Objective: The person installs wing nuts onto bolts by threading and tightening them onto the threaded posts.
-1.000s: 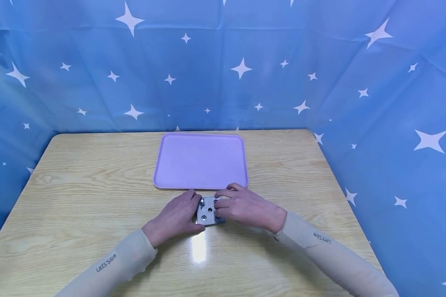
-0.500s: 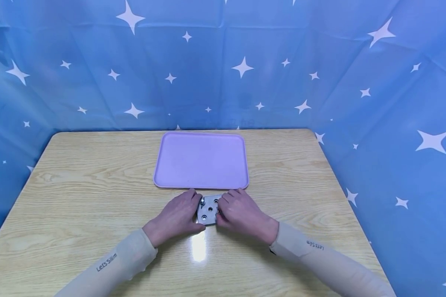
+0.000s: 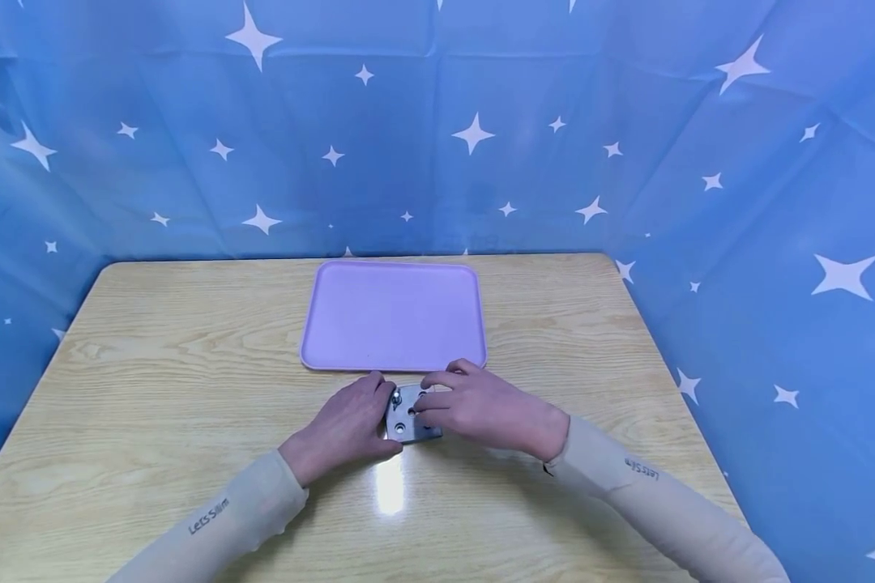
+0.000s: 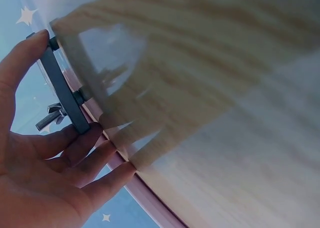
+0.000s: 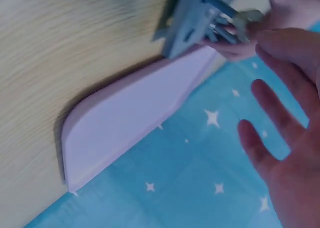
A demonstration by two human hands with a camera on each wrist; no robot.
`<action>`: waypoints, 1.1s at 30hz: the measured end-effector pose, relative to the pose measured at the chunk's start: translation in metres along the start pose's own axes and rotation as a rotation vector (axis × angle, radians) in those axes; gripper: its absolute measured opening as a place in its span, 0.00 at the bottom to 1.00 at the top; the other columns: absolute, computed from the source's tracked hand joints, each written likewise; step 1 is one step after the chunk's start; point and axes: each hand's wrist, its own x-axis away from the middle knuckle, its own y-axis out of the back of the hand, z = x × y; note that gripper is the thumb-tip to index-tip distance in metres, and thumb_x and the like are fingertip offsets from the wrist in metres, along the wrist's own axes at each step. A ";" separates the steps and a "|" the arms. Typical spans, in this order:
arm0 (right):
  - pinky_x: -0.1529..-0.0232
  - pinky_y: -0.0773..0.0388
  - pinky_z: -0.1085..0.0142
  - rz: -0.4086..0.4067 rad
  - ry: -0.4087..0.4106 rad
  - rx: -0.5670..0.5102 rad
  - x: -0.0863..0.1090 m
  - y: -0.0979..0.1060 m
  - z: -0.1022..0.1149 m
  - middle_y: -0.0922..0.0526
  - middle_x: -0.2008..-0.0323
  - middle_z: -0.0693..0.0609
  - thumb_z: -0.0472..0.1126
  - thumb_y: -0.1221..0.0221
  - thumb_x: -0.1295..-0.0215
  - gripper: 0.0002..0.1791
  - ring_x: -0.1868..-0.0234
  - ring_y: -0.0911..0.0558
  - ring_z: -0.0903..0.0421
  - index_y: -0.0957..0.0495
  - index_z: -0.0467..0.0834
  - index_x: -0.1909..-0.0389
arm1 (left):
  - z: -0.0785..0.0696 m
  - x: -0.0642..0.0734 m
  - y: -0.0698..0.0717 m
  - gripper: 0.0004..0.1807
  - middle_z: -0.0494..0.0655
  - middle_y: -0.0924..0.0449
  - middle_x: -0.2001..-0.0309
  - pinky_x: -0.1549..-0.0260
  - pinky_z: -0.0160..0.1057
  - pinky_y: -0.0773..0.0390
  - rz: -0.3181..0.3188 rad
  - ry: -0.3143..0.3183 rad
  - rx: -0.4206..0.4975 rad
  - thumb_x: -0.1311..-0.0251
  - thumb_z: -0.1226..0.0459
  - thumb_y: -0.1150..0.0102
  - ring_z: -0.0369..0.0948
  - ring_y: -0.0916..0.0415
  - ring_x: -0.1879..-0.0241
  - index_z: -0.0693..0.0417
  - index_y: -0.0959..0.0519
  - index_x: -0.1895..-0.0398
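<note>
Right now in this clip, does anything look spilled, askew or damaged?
Nothing stands out. The left hand grips the metal plate, the right hand is over its other side, the purple tray lies flat beyond, and the table shows no spill.

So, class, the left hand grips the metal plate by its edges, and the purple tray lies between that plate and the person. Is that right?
Not quite: the purple tray lies beyond the metal plate, on its far side, as the head view shows. The left hand does grip the metal plate by its edges.
</note>
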 end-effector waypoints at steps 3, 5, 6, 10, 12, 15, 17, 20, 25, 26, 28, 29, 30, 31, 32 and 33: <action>0.45 0.27 0.59 -0.021 0.055 0.053 -0.001 -0.004 0.000 0.14 0.52 0.65 0.38 0.29 0.37 0.15 0.41 0.22 0.57 0.13 0.55 0.52 | 0.000 0.001 0.000 0.36 0.44 0.33 0.65 0.69 0.40 0.27 0.004 0.003 0.001 0.61 0.46 0.19 0.38 0.35 0.70 0.59 0.25 0.56; 0.45 0.28 0.59 -0.030 0.054 0.072 -0.002 -0.006 0.001 0.14 0.55 0.66 0.38 0.29 0.38 0.11 0.43 0.22 0.57 0.13 0.55 0.57 | 0.000 0.001 -0.001 0.36 0.43 0.33 0.65 0.69 0.40 0.27 0.004 0.002 0.005 0.61 0.46 0.19 0.39 0.35 0.70 0.59 0.25 0.56; 0.45 0.28 0.58 -0.037 0.052 0.083 -0.003 -0.007 0.001 0.14 0.57 0.66 0.38 0.29 0.38 0.10 0.44 0.22 0.57 0.14 0.55 0.59 | 0.001 0.001 -0.001 0.36 0.43 0.33 0.65 0.69 0.40 0.27 0.004 0.001 0.006 0.61 0.46 0.19 0.38 0.35 0.70 0.59 0.25 0.56; 0.47 0.28 0.59 -0.045 0.022 0.104 -0.005 -0.012 0.003 0.15 0.61 0.63 0.38 0.31 0.37 0.06 0.50 0.22 0.58 0.16 0.54 0.64 | 0.001 0.001 -0.002 0.36 0.43 0.33 0.66 0.70 0.39 0.27 0.000 -0.002 0.010 0.62 0.46 0.19 0.38 0.35 0.70 0.59 0.25 0.56; 0.51 0.29 0.60 -0.041 -0.017 0.081 -0.006 -0.014 0.004 0.15 0.62 0.62 0.39 0.31 0.36 0.05 0.53 0.21 0.58 0.16 0.53 0.65 | 0.001 0.000 -0.002 0.36 0.43 0.33 0.66 0.70 0.39 0.27 -0.003 -0.004 0.012 0.62 0.46 0.19 0.38 0.35 0.71 0.58 0.25 0.57; 0.57 0.29 0.62 -0.032 -0.126 0.006 -0.007 -0.017 0.010 0.15 0.63 0.60 0.43 0.31 0.35 0.03 0.58 0.21 0.57 0.16 0.52 0.64 | 0.001 0.000 -0.001 0.36 0.42 0.33 0.66 0.71 0.39 0.28 -0.008 -0.007 0.013 0.62 0.46 0.19 0.38 0.35 0.71 0.58 0.25 0.58; 0.62 0.29 0.63 -0.046 -0.221 -0.047 -0.008 -0.019 0.015 0.15 0.65 0.58 0.45 0.29 0.36 0.05 0.62 0.20 0.57 0.15 0.51 0.64 | 0.001 0.001 -0.001 0.36 0.43 0.33 0.66 0.70 0.39 0.27 -0.009 -0.005 0.012 0.63 0.46 0.19 0.38 0.35 0.71 0.58 0.25 0.57; 0.66 0.28 0.62 -0.096 -0.337 -0.101 -0.009 -0.022 0.022 0.15 0.69 0.56 0.44 0.26 0.39 0.06 0.68 0.20 0.57 0.14 0.49 0.67 | 0.000 0.001 0.000 0.38 0.43 0.33 0.65 0.69 0.39 0.27 -0.009 0.000 0.005 0.62 0.46 0.19 0.38 0.35 0.70 0.60 0.24 0.54; 0.70 0.29 0.61 -0.133 -0.430 -0.134 -0.011 -0.023 0.031 0.17 0.74 0.56 0.42 0.26 0.42 0.06 0.74 0.22 0.56 0.15 0.48 0.70 | 0.000 0.001 0.000 0.39 0.44 0.32 0.64 0.69 0.40 0.26 -0.007 0.005 -0.005 0.62 0.46 0.19 0.39 0.34 0.69 0.61 0.24 0.53; 0.70 0.29 0.61 -0.123 -0.438 -0.138 -0.011 -0.022 0.031 0.17 0.74 0.56 0.43 0.26 0.41 0.07 0.74 0.22 0.56 0.15 0.47 0.69 | 0.000 0.001 0.000 0.39 0.44 0.32 0.64 0.69 0.40 0.26 -0.007 0.005 -0.004 0.62 0.46 0.18 0.38 0.34 0.69 0.61 0.24 0.53; 0.66 0.26 0.60 -0.090 -0.433 -0.149 -0.009 -0.018 0.030 0.15 0.70 0.54 0.48 0.27 0.39 0.11 0.70 0.20 0.55 0.14 0.46 0.63 | 0.000 0.001 0.000 0.38 0.44 0.32 0.65 0.69 0.40 0.25 -0.006 0.003 -0.005 0.62 0.46 0.19 0.38 0.34 0.70 0.61 0.24 0.54; 0.63 0.24 0.59 -0.071 -0.420 -0.162 -0.008 -0.016 0.028 0.14 0.66 0.53 0.50 0.27 0.39 0.15 0.66 0.18 0.54 0.14 0.45 0.59 | 0.000 0.001 0.000 0.38 0.43 0.32 0.65 0.69 0.40 0.26 -0.007 0.002 -0.003 0.62 0.46 0.19 0.38 0.34 0.70 0.60 0.24 0.55; 0.59 0.23 0.58 -0.051 -0.395 -0.168 -0.007 -0.013 0.026 0.13 0.62 0.53 0.52 0.28 0.38 0.18 0.61 0.17 0.53 0.15 0.44 0.54 | 0.000 0.001 0.000 0.37 0.43 0.32 0.65 0.70 0.40 0.26 -0.007 0.000 -0.001 0.63 0.46 0.19 0.38 0.34 0.70 0.60 0.24 0.55; 0.54 0.23 0.57 -0.030 -0.358 -0.174 -0.006 -0.010 0.023 0.13 0.57 0.53 0.52 0.28 0.38 0.21 0.55 0.17 0.53 0.16 0.45 0.49 | 0.000 0.001 0.000 0.37 0.43 0.32 0.65 0.70 0.40 0.26 -0.008 -0.001 0.002 0.63 0.46 0.19 0.38 0.34 0.70 0.59 0.24 0.56; 0.50 0.23 0.56 -0.015 -0.308 -0.176 -0.005 -0.008 0.020 0.14 0.52 0.53 0.51 0.28 0.38 0.24 0.49 0.18 0.52 0.17 0.45 0.45 | 0.000 0.001 0.000 0.36 0.43 0.32 0.65 0.70 0.40 0.26 -0.010 -0.001 0.006 0.63 0.47 0.19 0.38 0.34 0.70 0.59 0.24 0.56; 0.47 0.24 0.55 -0.003 -0.250 -0.166 -0.004 -0.005 0.016 0.15 0.47 0.55 0.50 0.28 0.37 0.24 0.43 0.19 0.52 0.18 0.47 0.42 | 0.000 0.001 0.000 0.36 0.43 0.32 0.65 0.70 0.40 0.26 -0.010 0.000 0.006 0.63 0.47 0.19 0.38 0.34 0.70 0.59 0.25 0.57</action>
